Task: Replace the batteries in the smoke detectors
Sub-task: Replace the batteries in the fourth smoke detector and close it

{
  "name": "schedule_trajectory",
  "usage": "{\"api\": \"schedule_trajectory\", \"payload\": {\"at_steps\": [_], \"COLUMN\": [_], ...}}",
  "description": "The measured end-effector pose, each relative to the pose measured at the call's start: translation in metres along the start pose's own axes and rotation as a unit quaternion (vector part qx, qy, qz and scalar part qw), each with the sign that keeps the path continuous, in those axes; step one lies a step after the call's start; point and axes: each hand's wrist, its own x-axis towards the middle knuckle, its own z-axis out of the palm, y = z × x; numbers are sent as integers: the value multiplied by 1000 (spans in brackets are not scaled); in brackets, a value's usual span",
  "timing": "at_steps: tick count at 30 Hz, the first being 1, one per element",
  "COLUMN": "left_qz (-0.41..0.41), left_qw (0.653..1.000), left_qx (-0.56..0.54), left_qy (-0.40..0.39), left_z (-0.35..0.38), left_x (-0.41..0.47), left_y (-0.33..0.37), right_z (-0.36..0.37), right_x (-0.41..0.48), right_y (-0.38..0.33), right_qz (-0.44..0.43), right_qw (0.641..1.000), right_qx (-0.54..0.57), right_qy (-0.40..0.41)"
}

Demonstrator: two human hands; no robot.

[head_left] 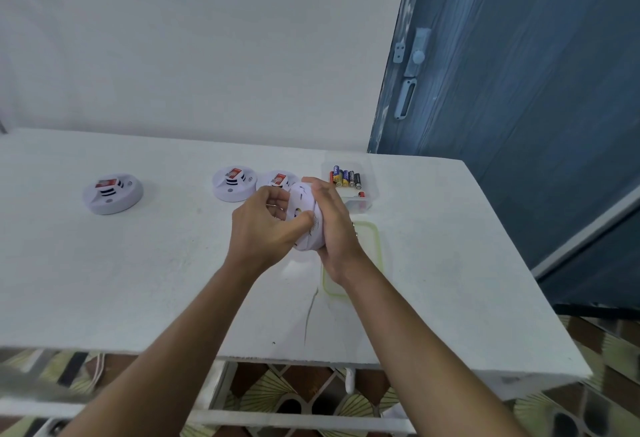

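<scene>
Both hands hold one white smoke detector (pixel 304 215) above the middle of the white table (pixel 138 281), tilted on its edge. My left hand (pixel 266 229) grips its near side with the thumb on its face. My right hand (pixel 334 225) wraps its far side. Three more white smoke detectors lie on the table: one at the left (pixel 112 193), one at the middle back (pixel 233 183) and one just behind my hands (pixel 277 180). A clear plastic box (pixel 349 180) at the back right holds several batteries (pixel 346 177).
A clear lid with a green rim (pixel 372 246) lies flat on the table under my right wrist. A blue door (pixel 519 107) stands to the right of the table. The white wall runs behind. Patterned floor tiles show below the table's front edge.
</scene>
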Motion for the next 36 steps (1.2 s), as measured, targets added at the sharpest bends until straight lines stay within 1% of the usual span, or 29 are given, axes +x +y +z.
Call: {"api": "schedule_trajectory", "payload": {"at_steps": [6,11,15,18,20,22,24,27,30,36], "left_qz": [16,-36,-34,-29,-22,-5,16,40,50,56], "left_qw": [1000,999,997,998,998,991,975,947,924,907], "left_qx": [10,-30,-62,-57,-22,58,141,224,282,319], "left_qy": [7,18,8,-18,-63,-120,-171,-225,-254,-271], "left_z": [-1,-1,-7,-13,-20,-28,-36,-40,-41,-35], "left_x": [-1,2,4,7,8,8,6,3,0,1], "left_y": [-3,-3,-8,-18,-29,-42,-55,-74,-83,-90], "right_z": [1,3,-3,-7,-12,-20,-30,-39,-41,-40], "right_x": [1,5,9,13,16,17,17,18,17,18], "right_y": [4,5,3,4,5,5,7,10,12,13], "right_qz": [-9,-35,2,33,62,83,97,99,99,86], "right_qw": [1000,999,1000,998,994,987,976,966,959,951], "right_qx": [4,-8,28,56,86,137,192,236,263,296], "right_qy": [4,11,-5,4,14,18,26,32,32,11]}}
